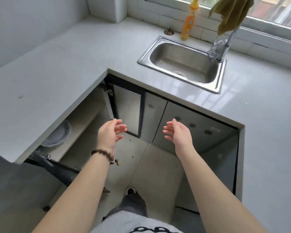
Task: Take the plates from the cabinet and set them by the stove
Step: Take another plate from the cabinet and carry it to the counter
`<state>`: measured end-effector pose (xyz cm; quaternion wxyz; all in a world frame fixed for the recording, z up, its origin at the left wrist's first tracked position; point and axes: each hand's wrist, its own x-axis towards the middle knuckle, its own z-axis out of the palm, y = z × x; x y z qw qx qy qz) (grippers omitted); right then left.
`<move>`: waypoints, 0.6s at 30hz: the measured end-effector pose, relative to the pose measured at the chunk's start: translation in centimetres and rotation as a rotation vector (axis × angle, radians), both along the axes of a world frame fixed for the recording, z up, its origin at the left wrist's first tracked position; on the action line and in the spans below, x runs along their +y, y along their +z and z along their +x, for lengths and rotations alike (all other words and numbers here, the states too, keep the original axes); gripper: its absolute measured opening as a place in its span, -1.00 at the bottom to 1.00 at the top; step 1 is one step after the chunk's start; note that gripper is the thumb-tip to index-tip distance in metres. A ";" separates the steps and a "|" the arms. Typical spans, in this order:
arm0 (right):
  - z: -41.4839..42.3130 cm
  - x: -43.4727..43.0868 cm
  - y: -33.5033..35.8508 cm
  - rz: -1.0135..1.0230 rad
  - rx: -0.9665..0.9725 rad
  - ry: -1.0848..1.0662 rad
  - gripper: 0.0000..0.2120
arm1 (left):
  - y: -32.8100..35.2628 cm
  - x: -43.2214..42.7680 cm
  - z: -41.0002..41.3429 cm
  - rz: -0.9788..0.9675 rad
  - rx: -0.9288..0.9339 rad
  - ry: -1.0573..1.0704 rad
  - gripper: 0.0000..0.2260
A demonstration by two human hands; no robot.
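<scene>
Palms face inward, left hand [110,132] & right hand [177,132] apart (both empty).

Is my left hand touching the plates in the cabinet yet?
Apart. The head view shows the left hand open in mid-air, with a stretch of cabinet shelf between it and the plates under the counter.

steel sink [217,76], orange bottle [189,22], perhaps a rag [232,12] on tap [219,47]

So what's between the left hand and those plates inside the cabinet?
In the head view, nothing: only open air and bare shelf separate the left hand from the plates, which sit under the counter edge.
</scene>
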<state>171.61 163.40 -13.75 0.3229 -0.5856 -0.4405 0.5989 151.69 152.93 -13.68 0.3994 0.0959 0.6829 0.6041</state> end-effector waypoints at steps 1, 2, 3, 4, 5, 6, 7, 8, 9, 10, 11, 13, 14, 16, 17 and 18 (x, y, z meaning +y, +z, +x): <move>-1.4 1.3 0.4 0.004 0.006 0.019 -0.70 | 0.2 0.9 -1.0 0.004 0.003 0.014 -0.74; -2.7 2.5 0.7 0.010 0.010 0.040 -0.70 | 0.4 1.7 -1.9 0.009 0.008 0.029 -0.74; -4.0 3.5 1.0 0.018 0.009 0.063 -0.70 | 0.7 2.5 -2.8 0.011 0.010 0.048 -0.74; -5.3 4.3 1.3 0.030 0.007 0.090 -0.70 | 0.9 3.1 -3.6 0.012 0.014 0.070 -0.74; -6.6 4.9 1.6 0.039 0.004 0.118 -0.70 | 1.2 3.6 -4.4 0.014 0.019 0.093 -0.73; -7.4 5.1 1.8 0.046 0.003 0.141 -0.70 | 1.3 3.8 -4.8 0.016 0.023 0.111 -0.73; -9.0 5.7 2.0 0.050 0.001 0.185 -0.70 | 1.4 4.0 -5.8 0.020 0.022 0.149 -0.73; -10.1 6.2 2.0 0.051 -0.007 0.222 -0.70 | 1.4 4.1 -6.6 0.022 0.020 0.174 -0.74; -10.6 6.2 2.1 0.051 -0.013 0.234 -0.70 | 1.5 4.0 -6.8 0.019 0.018 0.173 -0.74; -11.7 6.6 2.3 0.048 -0.014 0.261 -0.70 | 1.5 4.0 -7.5 0.015 0.018 0.190 -0.74; -13.1 7.0 2.4 0.043 -0.014 0.302 -0.70 | 1.5 3.8 -8.4 0.013 0.013 0.227 -0.74; -16.0 7.7 2.6 0.034 -0.016 0.392 -0.70 | 1.5 3.4 -10.1 0.012 -0.002 0.309 -0.74; -17.6 8.0 2.7 0.035 -0.014 0.441 -0.71 | 1.5 3.1 -10.8 0.013 -0.009 0.353 -0.75; -20.6 8.5 2.8 0.038 0.002 0.538 -0.71 | 1.4 2.5 -12.2 0.023 -0.021 0.442 -0.77; -22.1 8.7 2.8 0.034 0.011 0.583 -0.72 | 1.4 2.3 -12.7 0.023 -0.023 0.482 -0.77; -23.5 8.8 2.8 0.029 0.017 0.629 -0.72 | 1.4 2.1 -13.2 0.020 -0.019 0.519 -0.77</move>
